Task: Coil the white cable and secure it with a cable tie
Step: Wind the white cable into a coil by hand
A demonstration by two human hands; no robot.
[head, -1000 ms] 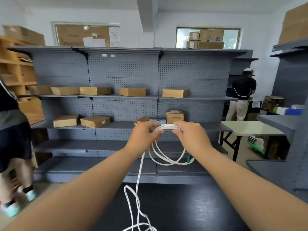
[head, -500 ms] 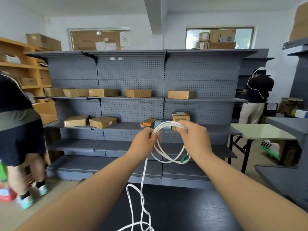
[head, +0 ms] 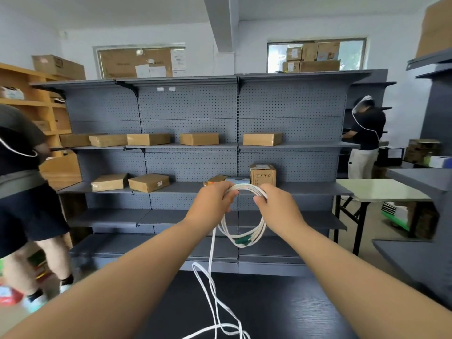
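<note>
Both hands, left (head: 211, 204) and right (head: 277, 209), grasp the coiled cable (head: 247, 231); its loose tail trails onto the desk (head: 281, 311), seemingly tangled.

Pretty bright, even daylight, mostly from the window (head: 351, 55) at 1 o'clock, which looks a bit blown out. Shadows stay soft. The wide-angle lens bends the shelving (head: 190, 108) near the edges, and the person (head: 24, 204) at 9 o'clock is blurry, probably motion.

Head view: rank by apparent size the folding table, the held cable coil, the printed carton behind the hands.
1. folding table
2. cable coil
3. printed carton
The coil hangs nearest the camera, so its lead over the carton is uncertain.
</note>
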